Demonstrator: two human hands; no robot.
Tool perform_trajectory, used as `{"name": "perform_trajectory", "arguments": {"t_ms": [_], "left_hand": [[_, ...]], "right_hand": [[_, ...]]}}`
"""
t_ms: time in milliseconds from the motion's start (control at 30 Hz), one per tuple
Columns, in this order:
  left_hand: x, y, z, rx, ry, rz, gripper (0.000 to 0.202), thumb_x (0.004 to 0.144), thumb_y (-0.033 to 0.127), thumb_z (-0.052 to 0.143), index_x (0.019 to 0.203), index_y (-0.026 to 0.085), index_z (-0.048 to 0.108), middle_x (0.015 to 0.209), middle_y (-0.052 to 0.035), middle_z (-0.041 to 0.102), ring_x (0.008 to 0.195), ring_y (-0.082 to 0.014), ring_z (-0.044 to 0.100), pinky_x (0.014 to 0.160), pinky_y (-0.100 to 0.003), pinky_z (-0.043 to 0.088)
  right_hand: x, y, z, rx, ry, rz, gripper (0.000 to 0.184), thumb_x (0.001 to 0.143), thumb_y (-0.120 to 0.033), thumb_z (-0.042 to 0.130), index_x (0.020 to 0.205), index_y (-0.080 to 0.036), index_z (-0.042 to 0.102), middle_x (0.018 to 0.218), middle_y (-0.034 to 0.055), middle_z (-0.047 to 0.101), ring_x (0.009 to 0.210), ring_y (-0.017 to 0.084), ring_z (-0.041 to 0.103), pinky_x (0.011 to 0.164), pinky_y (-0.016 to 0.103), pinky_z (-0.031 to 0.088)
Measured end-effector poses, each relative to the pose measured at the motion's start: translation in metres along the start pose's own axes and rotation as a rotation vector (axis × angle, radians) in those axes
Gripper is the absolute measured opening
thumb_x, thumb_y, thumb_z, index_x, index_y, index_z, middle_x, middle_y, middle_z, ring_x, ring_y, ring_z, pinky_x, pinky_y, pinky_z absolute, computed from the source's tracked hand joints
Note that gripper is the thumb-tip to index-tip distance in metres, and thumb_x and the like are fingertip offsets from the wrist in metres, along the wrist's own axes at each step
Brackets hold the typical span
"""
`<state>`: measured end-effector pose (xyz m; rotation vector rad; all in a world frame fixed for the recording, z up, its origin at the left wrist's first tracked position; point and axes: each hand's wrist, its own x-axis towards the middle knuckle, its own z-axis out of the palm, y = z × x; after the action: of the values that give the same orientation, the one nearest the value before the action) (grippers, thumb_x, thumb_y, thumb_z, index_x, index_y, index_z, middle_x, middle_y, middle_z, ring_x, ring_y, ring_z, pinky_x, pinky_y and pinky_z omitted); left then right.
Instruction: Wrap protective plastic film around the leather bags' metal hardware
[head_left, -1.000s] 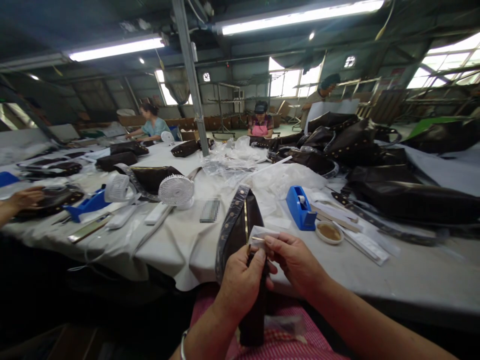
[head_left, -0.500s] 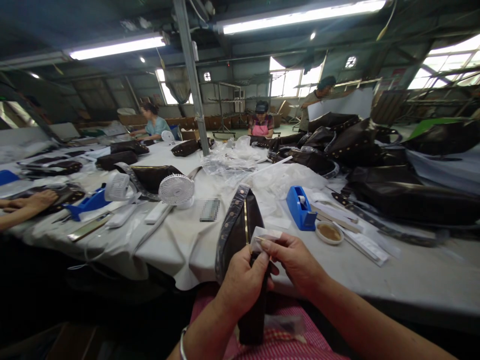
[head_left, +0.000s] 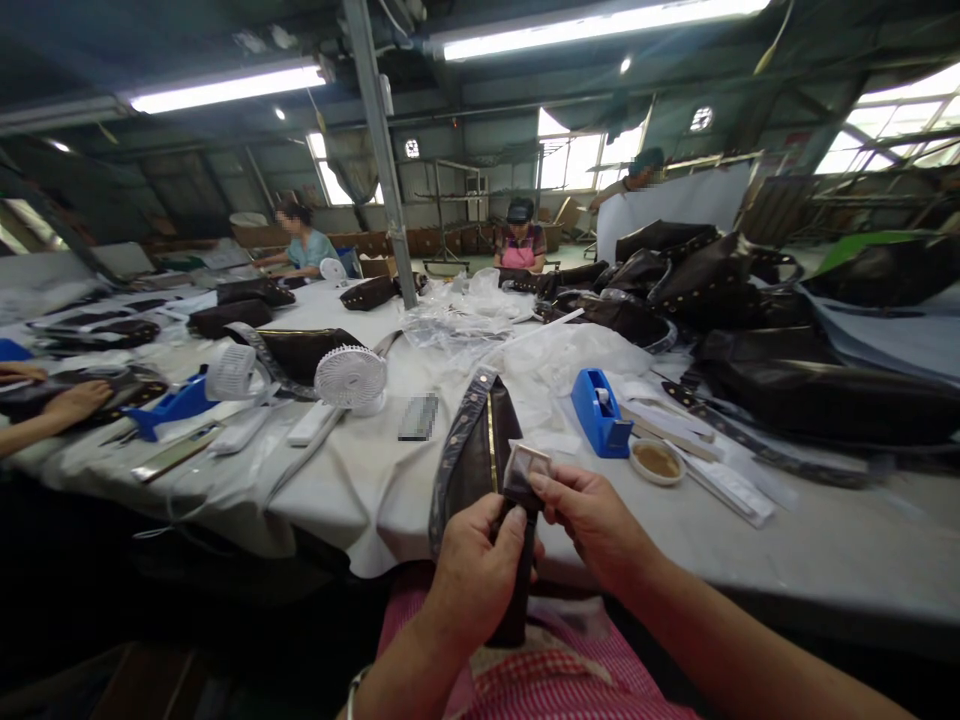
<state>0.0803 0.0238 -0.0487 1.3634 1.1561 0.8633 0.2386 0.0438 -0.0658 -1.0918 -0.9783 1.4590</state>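
Note:
A dark brown leather bag (head_left: pixel 505 420) with a gold zip stands at the table's front edge, its studded grey strap (head_left: pixel 456 455) along the left side. From its near end a wide dark strap (head_left: pixel 511 615) hangs down over my lap. My left hand (head_left: pixel 476 560) is closed around this dark strap, thumb on top. Just above the thumb sits a square, pale-rimmed buckle (head_left: pixel 529 460) with a translucent wrapper about it. My right hand (head_left: pixel 596 515) pinches the buckle's right edge with thumb and fingers. Part of the strap is hidden behind my fingers.
A blue tape dispenser (head_left: pixel 601 415) and a round dish of brown stuff (head_left: pixel 657 461) stand to the right, near white strips (head_left: pixel 724 490). Dark bags (head_left: pixel 817 390) pile up beyond. Leftward are a white fan (head_left: pixel 350 377) and a co-worker's hands (head_left: pixel 79 402) on another bag.
The white translucent sheet between my hands now lies against the square buckle, whose rim shows. My right hand has shifted slightly, and the dark strap's lower end sits higher over my lap.

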Motion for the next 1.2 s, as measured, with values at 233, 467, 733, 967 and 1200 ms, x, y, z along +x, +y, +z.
{"name": "perform_trajectory", "arguments": {"t_ms": [233,467,733,967,1200], "left_hand": [[0.002,-0.001,-0.001,-0.212,-0.026,-0.065,0.035,0.091,0.043,0.059,0.112,0.015,0.063,0.070,-0.0041,0.071,0.048,-0.0098,0.057,0.045,-0.017,0.043],[0.002,-0.001,-0.001,-0.265,0.077,-0.091,0.035,0.086,0.038,0.063,0.111,0.014,0.069,0.066,-0.0044,0.071,0.049,-0.0100,0.056,0.045,-0.018,0.044],[-0.001,-0.006,0.002,0.022,0.135,0.066,0.030,0.090,0.034,0.057,0.109,0.016,0.071,0.075,-0.0049,0.074,0.066,-0.0165,0.067,0.058,-0.023,0.051],[-0.003,-0.002,0.004,0.193,0.151,0.209,0.022,0.093,0.028,0.051,0.100,0.019,0.070,0.090,-0.0046,0.075,0.076,-0.0181,0.068,0.071,-0.027,0.052],[-0.001,-0.002,-0.001,0.449,0.180,0.184,0.024,0.094,0.030,0.048,0.074,0.021,0.058,0.069,-0.0023,0.066,0.065,-0.0171,0.060,0.061,-0.027,0.042]], "right_hand": [[-0.001,-0.006,-0.002,-0.250,-0.013,-0.127,0.043,0.091,-0.050,0.060,0.066,-0.016,0.061,0.059,-0.0024,0.049,0.058,0.012,0.043,0.056,0.026,0.036],[-0.005,-0.012,-0.016,-0.834,0.138,-0.911,0.012,0.093,-0.020,0.062,0.103,-0.018,0.068,0.092,0.0056,0.066,0.080,0.017,0.059,0.074,0.030,0.047],[-0.007,-0.029,-0.016,-1.376,-0.097,-1.102,0.017,0.096,-0.014,0.053,0.099,-0.014,0.070,0.086,0.0075,0.069,0.079,0.021,0.056,0.073,0.035,0.042],[-0.005,-0.028,-0.005,-1.498,-0.073,-1.048,0.018,0.092,-0.013,0.054,0.078,-0.017,0.065,0.073,0.0063,0.062,0.070,0.022,0.051,0.067,0.036,0.037],[-0.005,-0.013,0.005,-1.380,0.035,-1.058,0.026,0.097,-0.014,0.046,0.077,-0.017,0.062,0.074,0.0060,0.058,0.071,0.020,0.050,0.067,0.033,0.038]]}}
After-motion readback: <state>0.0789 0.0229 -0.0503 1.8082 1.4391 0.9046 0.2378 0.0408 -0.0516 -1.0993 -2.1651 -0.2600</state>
